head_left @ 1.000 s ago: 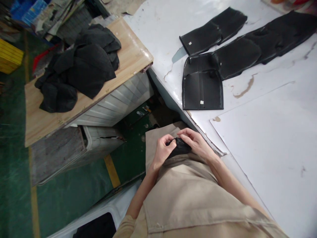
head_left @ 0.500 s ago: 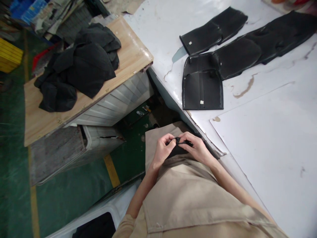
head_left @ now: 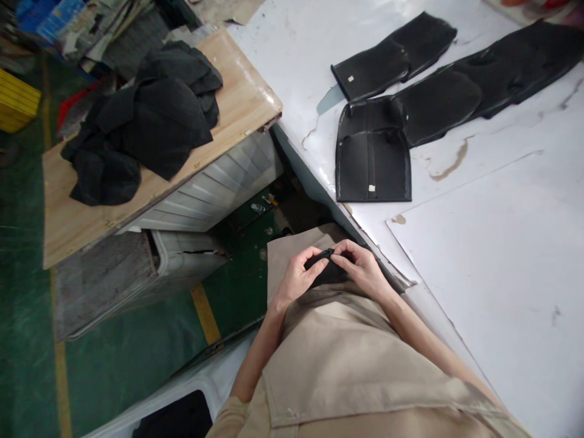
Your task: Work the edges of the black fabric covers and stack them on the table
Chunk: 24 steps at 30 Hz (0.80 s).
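A black fabric piece [head_left: 333,275] lies over the lap of the beige apron [head_left: 356,359], its upper edge lifted between both hands. My left hand [head_left: 297,277] pinches that edge from the left, thumb on top. From the right, my right hand [head_left: 362,267] pinches the same edge, its fingertips almost touching those of the left. Part of the fabric is hidden beneath the hands. On the white table [head_left: 493,255] are a squarish black piece [head_left: 374,152] with a small pale tag and longer black pieces [head_left: 395,58] behind it.
Crumpled black cloth [head_left: 155,121] is heaped on a wooden board [head_left: 246,85] at the left. The white table's edge runs close beside my right forearm. A white container [head_left: 219,377] holding something black stands at the lower left. A yellow crate [head_left: 17,100] is at the far left.
Both thumbs have shifted along the fabric edge, which now looks flatter and straighter between the fingertips. My right hand has turned slightly. The pieces on the table are unmoved.
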Tool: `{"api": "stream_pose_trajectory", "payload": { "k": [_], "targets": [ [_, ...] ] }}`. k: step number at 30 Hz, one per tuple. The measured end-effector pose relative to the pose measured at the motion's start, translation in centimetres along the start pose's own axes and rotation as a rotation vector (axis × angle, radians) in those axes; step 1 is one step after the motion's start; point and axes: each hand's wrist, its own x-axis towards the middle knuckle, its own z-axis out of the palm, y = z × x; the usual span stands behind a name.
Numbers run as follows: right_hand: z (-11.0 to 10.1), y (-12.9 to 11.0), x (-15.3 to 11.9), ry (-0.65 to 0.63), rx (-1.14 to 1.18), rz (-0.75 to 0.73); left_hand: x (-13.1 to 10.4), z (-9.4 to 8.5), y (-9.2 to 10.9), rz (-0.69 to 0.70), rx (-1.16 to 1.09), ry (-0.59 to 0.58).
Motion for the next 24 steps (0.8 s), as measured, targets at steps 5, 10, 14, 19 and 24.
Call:
{"api": "stream_pose_trajectory", "payload": {
  "k": [5,10,14,19,24],
  "targets": [
    [0.0,-0.3,0.1,-0.006,0.008,0.01,0.1,-0.2,-0.2,0.044,0.071,0.015],
    [0.0,-0.3,0.2,-0.016,-0.012,0.019,0.1,-0.2,-0.2,0.032,0.081,0.029],
    [0.0,-0.1,0.0,-0.026,-0.023,0.014,0.0,-0.5,0.0,0.057,0.098,-0.003],
    [0.2,-0.3,0.0,-0.018,-0.072,-0.027,0.1,-0.9,0.4,0.137,0.209,-0.046],
    [0.4,-1.3,0.3,-0.007,-0.156,-0.126,0.3,-0.9,0.7,0.163,0.311,-0.017]
  ]
}}
